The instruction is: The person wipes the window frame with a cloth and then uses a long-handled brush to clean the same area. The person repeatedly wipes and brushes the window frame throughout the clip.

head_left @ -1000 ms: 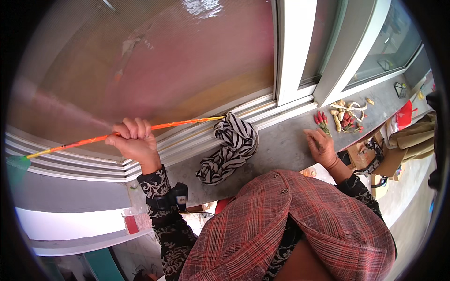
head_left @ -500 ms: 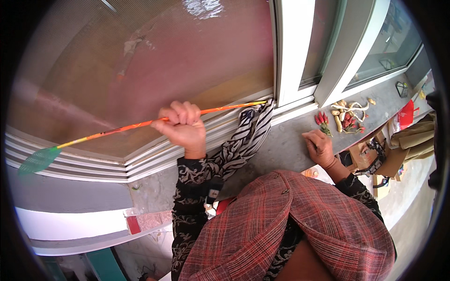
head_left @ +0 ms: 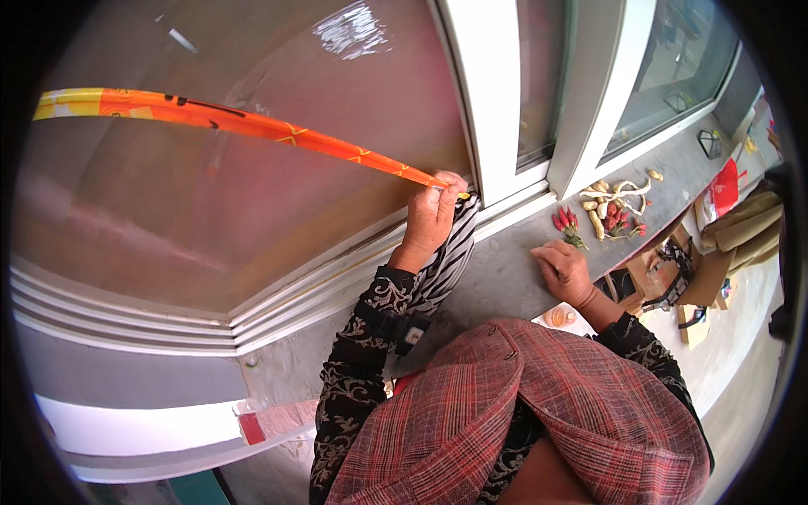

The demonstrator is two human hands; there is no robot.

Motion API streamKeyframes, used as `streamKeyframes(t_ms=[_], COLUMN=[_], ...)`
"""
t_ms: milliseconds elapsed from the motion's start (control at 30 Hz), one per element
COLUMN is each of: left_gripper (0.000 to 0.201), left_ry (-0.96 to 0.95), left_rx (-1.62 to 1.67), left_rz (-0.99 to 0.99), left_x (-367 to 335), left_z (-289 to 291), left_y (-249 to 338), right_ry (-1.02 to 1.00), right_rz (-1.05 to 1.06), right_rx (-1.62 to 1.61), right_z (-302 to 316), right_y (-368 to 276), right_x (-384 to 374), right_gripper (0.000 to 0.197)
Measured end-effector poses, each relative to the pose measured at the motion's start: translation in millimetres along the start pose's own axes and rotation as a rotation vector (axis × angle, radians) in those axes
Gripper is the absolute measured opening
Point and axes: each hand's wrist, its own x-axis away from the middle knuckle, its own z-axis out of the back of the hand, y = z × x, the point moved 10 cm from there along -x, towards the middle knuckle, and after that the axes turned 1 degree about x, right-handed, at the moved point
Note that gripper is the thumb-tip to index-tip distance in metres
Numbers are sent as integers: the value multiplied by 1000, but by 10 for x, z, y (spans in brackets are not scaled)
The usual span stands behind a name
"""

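Note:
My left hand (head_left: 429, 220) is closed round one end of a thin orange and yellow fly swatter handle (head_left: 278, 130), close to the corner of the window frame. The handle slants up to the left across the glass, and its green mesh head is out of view. Against the window track, below that hand, hangs a black-and-white striped cloth (head_left: 446, 268). It is bunched, and partly hidden by my wrist. My right hand (head_left: 566, 271) rests on the grey sill with its fingers curled in and nothing visible in them. Just beyond it lies a small bunch of red chillies (head_left: 566, 222).
Pale knobbly pods on a cord (head_left: 599, 209) and more red chillies (head_left: 617, 217) lie farther right on the sill (head_left: 509, 261). A white window frame (head_left: 484, 93) rises ahead. At the right are a red bag (head_left: 725, 187) and an open cardboard box (head_left: 707, 278).
My left hand has moved right along the handle to its end near the frame. The swatter's other end has swung up, taking the mesh head out of view. My right hand stays on the sill.

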Motion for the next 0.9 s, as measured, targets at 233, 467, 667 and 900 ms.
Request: streamKeyframes(t_ms=[233,467,667,900], left_gripper=[6,2,2,3], left_ry=[-37,-10,34,126], left_rx=[-259,-435,-492,-621], left_rz=[128,61,85,108], left_x=[84,139,217,685], left_z=[-27,-112,56,853], left_y=[-338,-187,-191,-34], right_ry=[13,20,28,26], right_rz=[-6,3,7,-19], right_rx=[-30,-30,-55,-50], right_z=[4,15,28,17], right_y=[35,34,35,49], right_x=[0,2,2,8], right_gripper=[20,20,21,17])
